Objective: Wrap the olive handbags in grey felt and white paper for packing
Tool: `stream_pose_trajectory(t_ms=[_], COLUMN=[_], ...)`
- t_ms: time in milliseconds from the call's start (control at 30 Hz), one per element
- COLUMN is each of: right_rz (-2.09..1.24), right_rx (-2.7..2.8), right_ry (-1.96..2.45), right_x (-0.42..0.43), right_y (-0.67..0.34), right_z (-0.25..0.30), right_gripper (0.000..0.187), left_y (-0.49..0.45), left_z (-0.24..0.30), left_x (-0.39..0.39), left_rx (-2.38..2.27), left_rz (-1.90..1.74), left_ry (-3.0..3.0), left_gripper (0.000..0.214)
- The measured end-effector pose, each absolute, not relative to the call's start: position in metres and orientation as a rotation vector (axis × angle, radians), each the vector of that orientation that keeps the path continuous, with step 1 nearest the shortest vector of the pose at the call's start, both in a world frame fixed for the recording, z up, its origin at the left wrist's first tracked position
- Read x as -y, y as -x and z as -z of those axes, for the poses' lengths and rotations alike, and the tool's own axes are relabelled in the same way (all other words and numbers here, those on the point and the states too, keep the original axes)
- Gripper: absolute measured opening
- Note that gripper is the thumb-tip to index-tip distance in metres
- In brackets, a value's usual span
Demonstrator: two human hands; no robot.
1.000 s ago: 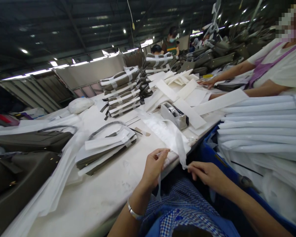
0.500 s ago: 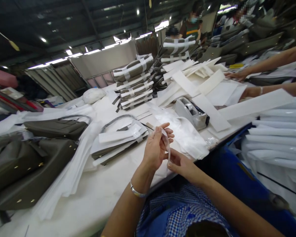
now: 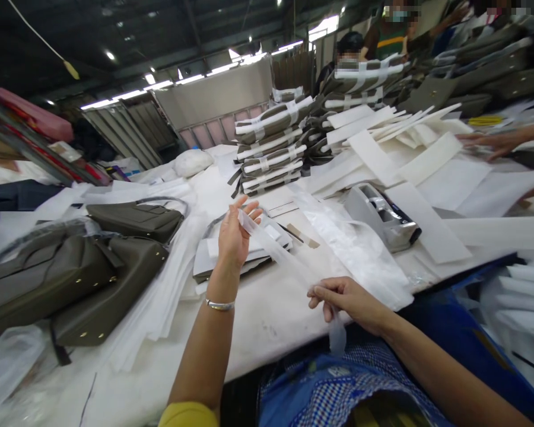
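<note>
A thin translucent white strip point(image 3: 278, 252) is stretched between my two hands above the worktable. One end lies in my left hand point(image 3: 235, 234), held by the thumb while the fingertips point up. Lower and to the right, my right hand point(image 3: 349, 299) pinches the strip between thumb and fingers, and a short tail point(image 3: 337, 337) hangs below it. Behind the strip, partly covered by my left hand, lies a flat olive piece point(image 3: 200, 268) topped with white padding point(image 3: 278, 233). A clear plastic sheet point(image 3: 351, 249) lies beyond my right hand.
Olive bags point(image 3: 102, 287) crowd the left side beside layered white sheets point(image 3: 160, 296). A tape dispenser point(image 3: 382, 216) stands right of centre, near white foam strips point(image 3: 431, 222). Taped bundles point(image 3: 271, 145) are stacked behind. A co-worker's hand point(image 3: 493, 142) reaches in from the right.
My hands have moved apart, the left up and leftward, drawing the strip out between them. The view has shifted, so the table things appear further right.
</note>
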State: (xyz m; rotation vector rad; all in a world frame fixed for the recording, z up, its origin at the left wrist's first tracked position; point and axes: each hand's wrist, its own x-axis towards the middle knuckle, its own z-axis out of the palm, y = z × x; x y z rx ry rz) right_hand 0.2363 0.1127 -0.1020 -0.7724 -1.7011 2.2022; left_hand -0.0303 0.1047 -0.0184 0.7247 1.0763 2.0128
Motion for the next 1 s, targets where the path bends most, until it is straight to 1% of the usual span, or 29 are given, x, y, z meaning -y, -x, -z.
stream_pose_trajectory(t_ms=[100,200,333,400,467,533,600,800,1000], right_rz=[-2.194,-2.164,-2.177,-2.174,-2.179,-2.190,-2.198,-2.141,-2.213], right_rx=[1.654,1.563,1.283,1.184,1.158,1.198,1.278,1.533,1.652], right_ry=[0.852,0.918,0.931,0.918,0.882,0.824,0.797,0.893,0.833], right_x=[-0.113,-0.114,-0.117,-0.119,-0.120,-0.120,-0.119,-0.119,-0.122], right_y=[-0.231,-0.227,-0.217,-0.212,-0.208,-0.205,-0.205,-0.208,-0.207], right_z=[0.106,0.109,0.108,0.107,0.106,0.107,0.110,0.119,0.112], right_gripper=[0.042,0.043,0.040,0.039,0.039,0.038,0.038,0.047,0.046], left_y=[0.055,0.065,0.035,0.005,-0.027,-0.054,-0.072,-0.082,-0.094], left_z=[0.025,0.032,0.046,0.059,0.074,0.088,0.097,0.105,0.104], left_x=[-0.108,-0.111,-0.102,-0.088,-0.071,-0.058,-0.052,-0.058,-0.054], left_rx=[-1.182,-1.256,-1.228,-1.190,-1.172,-1.161,-1.207,-1.391,-1.410], left_rz=[-2.018,-2.012,-1.999,-1.902,-1.672,-1.414,-1.319,-1.571,-1.565], left_ry=[-0.738,-0.698,-0.484,-0.386,-0.389,-0.547,-0.648,-0.554,-0.438], left_gripper=[0.038,0.042,0.064,0.072,0.068,0.058,0.050,0.037,0.040])
